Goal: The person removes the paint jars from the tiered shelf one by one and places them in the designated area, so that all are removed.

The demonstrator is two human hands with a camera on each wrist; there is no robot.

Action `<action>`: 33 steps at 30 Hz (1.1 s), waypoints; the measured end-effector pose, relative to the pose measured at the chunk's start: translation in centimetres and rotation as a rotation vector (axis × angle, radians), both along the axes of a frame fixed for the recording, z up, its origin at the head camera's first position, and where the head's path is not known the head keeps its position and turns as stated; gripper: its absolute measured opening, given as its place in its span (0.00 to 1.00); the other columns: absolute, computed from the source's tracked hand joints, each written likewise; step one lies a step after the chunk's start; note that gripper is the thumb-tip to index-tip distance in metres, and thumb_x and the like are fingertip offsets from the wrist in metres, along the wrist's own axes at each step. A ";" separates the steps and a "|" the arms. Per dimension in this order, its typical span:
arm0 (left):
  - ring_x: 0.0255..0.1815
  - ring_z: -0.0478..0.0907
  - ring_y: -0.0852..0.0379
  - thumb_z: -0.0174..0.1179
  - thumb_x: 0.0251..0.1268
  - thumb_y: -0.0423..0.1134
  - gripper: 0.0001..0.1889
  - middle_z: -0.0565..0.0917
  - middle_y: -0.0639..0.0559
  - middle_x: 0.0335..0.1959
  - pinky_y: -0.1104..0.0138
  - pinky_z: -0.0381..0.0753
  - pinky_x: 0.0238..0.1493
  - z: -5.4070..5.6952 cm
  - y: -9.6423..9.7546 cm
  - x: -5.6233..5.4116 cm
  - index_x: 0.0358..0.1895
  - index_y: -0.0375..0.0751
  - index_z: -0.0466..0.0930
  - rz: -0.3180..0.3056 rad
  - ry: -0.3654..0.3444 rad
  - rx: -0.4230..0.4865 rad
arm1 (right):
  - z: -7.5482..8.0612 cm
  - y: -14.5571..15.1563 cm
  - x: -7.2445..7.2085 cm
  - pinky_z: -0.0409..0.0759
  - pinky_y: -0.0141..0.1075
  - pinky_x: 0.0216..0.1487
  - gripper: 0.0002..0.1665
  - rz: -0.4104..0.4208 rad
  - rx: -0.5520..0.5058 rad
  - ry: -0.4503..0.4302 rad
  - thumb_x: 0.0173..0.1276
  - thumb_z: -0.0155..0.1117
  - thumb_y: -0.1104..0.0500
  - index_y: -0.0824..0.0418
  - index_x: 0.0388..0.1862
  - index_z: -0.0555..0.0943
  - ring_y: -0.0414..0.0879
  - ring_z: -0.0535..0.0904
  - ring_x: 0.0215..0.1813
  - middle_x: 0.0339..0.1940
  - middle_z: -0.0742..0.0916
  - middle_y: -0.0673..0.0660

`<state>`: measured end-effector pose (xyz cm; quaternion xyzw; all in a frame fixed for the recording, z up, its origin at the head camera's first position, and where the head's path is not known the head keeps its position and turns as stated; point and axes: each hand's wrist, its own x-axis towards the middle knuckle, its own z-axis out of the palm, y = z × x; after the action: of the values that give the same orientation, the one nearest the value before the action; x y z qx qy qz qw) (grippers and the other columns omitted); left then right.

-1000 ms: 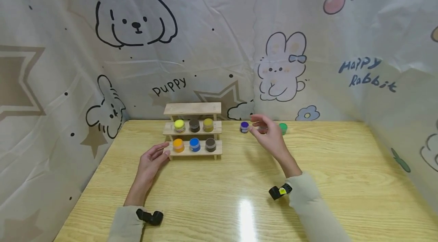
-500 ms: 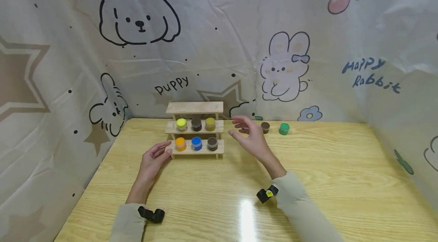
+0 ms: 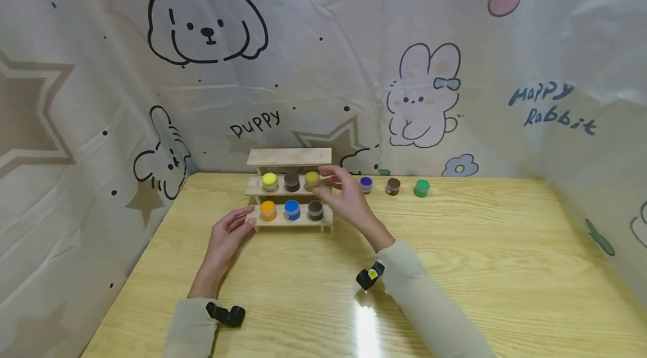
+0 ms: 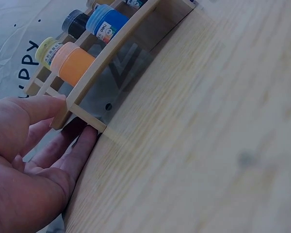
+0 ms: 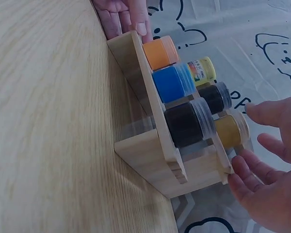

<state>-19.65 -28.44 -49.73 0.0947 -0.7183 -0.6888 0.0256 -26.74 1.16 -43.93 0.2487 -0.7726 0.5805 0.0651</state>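
A three-tier wooden display rack stands near the table's back edge. Its lower shelf bears an orange paint jar, a blue paint jar and a black one. A yellow paint jar, a second black one and an ochre paint jar sit on the middle shelf. My left hand holds the lower shelf's left end, thumb at the board and fingers by the leg. Beside the ochre jar, my right hand has its fingers spread, fingertips close to the jar and shelf end.
Right of the rack, a purple jar, a brown jar and a green jar stand in a row on the wooden table. A printed curtain hangs behind. Each wrist wears a small black camera.
My right hand has moved left, from over the row of loose jars to the ochre jar, uncovering the purple and brown jars. My left hand stays at the rack's end.
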 end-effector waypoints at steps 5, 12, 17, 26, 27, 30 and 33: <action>0.57 0.75 0.62 0.63 0.74 0.34 0.23 0.76 0.39 0.67 0.72 0.83 0.55 0.3 0.2 -0.1 0.68 0.33 0.75 0.000 0.008 -0.014 | 0.0 -0.4 -0.7 0.80 0.52 0.63 0.26 -0.039 0.055 0.040 0.69 0.72 0.62 0.69 0.64 0.78 0.58 0.82 0.57 0.57 0.84 0.62; 0.55 0.77 0.64 0.63 0.74 0.33 0.23 0.76 0.38 0.66 0.70 0.83 0.57 0.5 0.3 -0.1 0.69 0.32 0.74 -0.006 0.005 0.012 | -0.2 -0.8 -1.3 0.83 0.49 0.57 0.23 -0.073 0.109 0.056 0.68 0.74 0.61 0.66 0.59 0.81 0.54 0.83 0.53 0.51 0.87 0.60; 0.53 0.77 0.65 0.63 0.74 0.33 0.23 0.76 0.39 0.66 0.71 0.83 0.56 0.5 0.4 0.0 0.69 0.33 0.74 0.002 -0.006 0.012 | -0.3 -1.0 -1.3 0.84 0.47 0.55 0.21 -0.078 0.136 0.072 0.69 0.73 0.61 0.65 0.58 0.82 0.53 0.83 0.51 0.49 0.87 0.59; 0.54 0.76 0.65 0.64 0.74 0.34 0.24 0.74 0.39 0.68 0.72 0.83 0.56 0.2 0.4 0.1 0.69 0.34 0.74 0.005 -0.025 0.011 | 0.1 -0.3 -0.7 0.81 0.54 0.60 0.19 -0.057 0.132 0.011 0.70 0.73 0.60 0.63 0.57 0.82 0.54 0.83 0.53 0.49 0.87 0.59; 0.55 0.76 0.64 0.64 0.74 0.35 0.24 0.74 0.39 0.68 0.72 0.83 0.56 0.2 0.4 0.1 0.69 0.34 0.74 0.003 -0.022 0.012 | 0.2 -0.1 -0.6 0.80 0.54 0.60 0.19 -0.057 0.137 0.009 0.70 0.73 0.59 0.62 0.57 0.82 0.54 0.83 0.53 0.50 0.87 0.58; 0.56 0.76 0.64 0.64 0.74 0.35 0.24 0.74 0.39 0.68 0.71 0.83 0.56 0.2 0.3 0.0 0.69 0.34 0.75 -0.008 0.001 0.002 | 0.8 0.6 -0.2 0.80 0.54 0.63 0.21 -0.051 0.133 0.006 0.70 0.73 0.58 0.62 0.59 0.81 0.53 0.83 0.54 0.51 0.87 0.58; 0.55 0.77 0.64 0.64 0.74 0.34 0.24 0.75 0.38 0.67 0.71 0.84 0.56 0.1 0.1 0.0 0.69 0.34 0.75 -0.009 0.017 0.003 | 1.2 1.2 0.2 0.81 0.52 0.63 0.21 -0.043 0.121 0.006 0.71 0.72 0.58 0.62 0.60 0.81 0.52 0.84 0.54 0.52 0.87 0.58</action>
<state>-19.64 -28.29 -49.62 0.0858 -0.7176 -0.6906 0.0286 -26.58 2.40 -42.69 0.2375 -0.8112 0.5305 0.0646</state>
